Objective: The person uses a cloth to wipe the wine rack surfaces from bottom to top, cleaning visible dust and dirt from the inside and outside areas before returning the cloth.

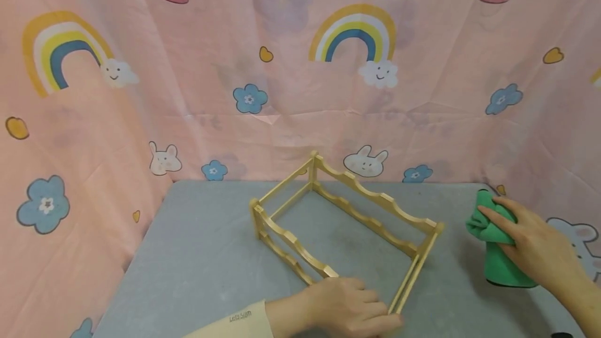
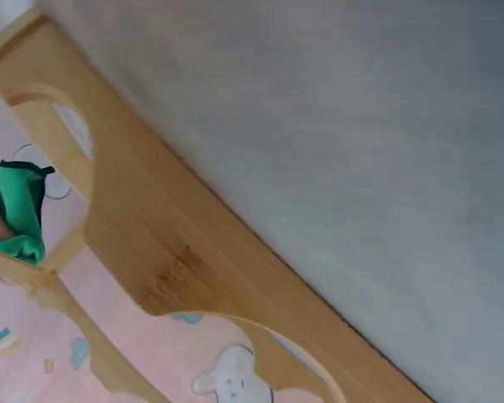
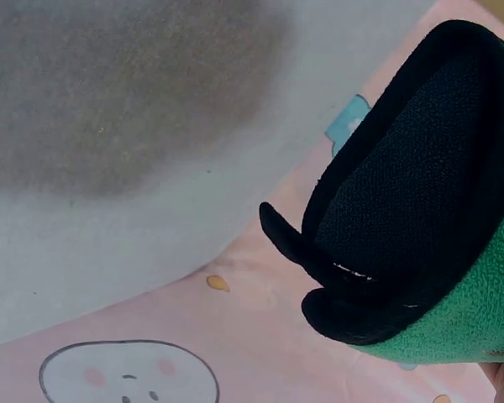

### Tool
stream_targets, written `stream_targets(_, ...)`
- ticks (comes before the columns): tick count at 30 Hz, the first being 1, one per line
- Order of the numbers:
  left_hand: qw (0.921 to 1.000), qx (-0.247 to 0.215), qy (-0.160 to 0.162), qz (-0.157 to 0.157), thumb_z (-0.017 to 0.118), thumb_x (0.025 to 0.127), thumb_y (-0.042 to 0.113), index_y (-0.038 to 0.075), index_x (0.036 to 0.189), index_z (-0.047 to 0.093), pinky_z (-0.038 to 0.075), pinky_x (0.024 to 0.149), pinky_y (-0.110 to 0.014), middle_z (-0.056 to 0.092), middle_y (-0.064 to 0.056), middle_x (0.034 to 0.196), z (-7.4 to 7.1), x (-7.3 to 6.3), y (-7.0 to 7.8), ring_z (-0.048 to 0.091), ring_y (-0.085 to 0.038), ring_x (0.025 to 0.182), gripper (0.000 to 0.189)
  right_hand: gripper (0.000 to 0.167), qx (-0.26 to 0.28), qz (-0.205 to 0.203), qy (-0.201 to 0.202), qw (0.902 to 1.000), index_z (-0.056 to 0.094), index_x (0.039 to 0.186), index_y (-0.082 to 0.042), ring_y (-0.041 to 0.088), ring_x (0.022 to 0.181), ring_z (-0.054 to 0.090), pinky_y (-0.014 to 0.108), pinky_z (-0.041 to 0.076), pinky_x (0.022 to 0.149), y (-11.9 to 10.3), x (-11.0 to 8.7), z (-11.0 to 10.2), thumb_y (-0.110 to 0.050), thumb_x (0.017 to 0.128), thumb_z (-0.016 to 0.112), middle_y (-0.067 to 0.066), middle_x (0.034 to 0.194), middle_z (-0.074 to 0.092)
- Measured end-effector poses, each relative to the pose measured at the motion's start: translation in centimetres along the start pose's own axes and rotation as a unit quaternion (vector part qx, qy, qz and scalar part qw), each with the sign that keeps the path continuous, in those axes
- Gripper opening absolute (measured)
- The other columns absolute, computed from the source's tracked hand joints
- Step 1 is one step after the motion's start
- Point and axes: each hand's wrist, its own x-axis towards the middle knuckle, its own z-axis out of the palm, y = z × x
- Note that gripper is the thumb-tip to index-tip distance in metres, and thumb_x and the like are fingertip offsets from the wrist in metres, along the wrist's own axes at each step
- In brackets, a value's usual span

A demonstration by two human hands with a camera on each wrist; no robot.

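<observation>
A light wooden rack (image 1: 386, 201) with wavy-edged side rails stands on the grey tabletop. My left hand (image 1: 349, 306) grips its near corner and hides that end in the head view. Close up in the left wrist view, one scalloped rail (image 2: 168, 227) runs diagonally. To the right of the rack, my right hand (image 1: 540, 244) holds a bunched green cloth (image 1: 504, 267) above the table. In the right wrist view the cloth (image 3: 470, 311) shows black edging and a dark inner face, with a loose strip sticking out.
A grey-covered table (image 1: 188, 244) carries the rack. Behind it and at both sides hangs a pink curtain (image 1: 197, 67) printed with rainbows, rabbits and flowers. A small dark object (image 1: 562, 335) shows at the bottom right edge.
</observation>
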Motion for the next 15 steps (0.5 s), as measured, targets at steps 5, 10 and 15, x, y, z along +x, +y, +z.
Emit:
stream_targets(5, 0.9993, -0.021, -0.014, -0.027, 0.050, 0.108, 0.027, 0.028, 0.106, 0.073, 0.033, 0.053, -0.011, 0.049, 0.020, 0.071, -1.2, -0.6, 0.5, 0.041, 0.006, 0.059, 0.022, 0.096, -0.002, 0.004, -0.004, 1.0000, 0.060, 0.143, -0.011, 0.050, 0.102, 0.058, 0.061, 0.055, 0.054, -0.2, 0.1, 0.0, -0.072, 0.096, 0.003, 0.030, 0.135, 0.050)
stream_targets(10, 0.9860, -0.006, -0.091, -0.140, 0.045, 0.110, 0.030, 0.031, 0.102, 0.070, 0.040, 0.057, -0.015, 0.053, 0.017, 0.073, -3.1, 0.3, 2.5, 0.049, 0.000, 0.063, 0.026, 0.063, -0.004, -0.001, -0.009, 1.0000, 0.059, 0.146, -0.013, 0.051, 0.105, 0.059, 0.058, 0.055, 0.052, -0.4, 0.1, 0.1, -0.059, 0.107, 0.042, 0.031, 0.137, 0.051)
stream_targets(15, 0.9702, 0.107, -0.059, -0.209, 0.045, 0.109, 0.029, 0.028, 0.093, 0.073, 0.033, 0.049, -0.015, 0.060, 0.010, 0.070, -3.2, 0.9, 3.6, 0.051, -0.004, 0.058, 0.032, 0.093, -0.010, 0.004, -0.015, 0.9998, 0.056, 0.148, -0.014, 0.053, 0.105, 0.058, 0.055, 0.054, 0.049, -0.6, 0.2, 0.1, -0.001, 0.065, 0.094, 0.032, 0.138, 0.050)
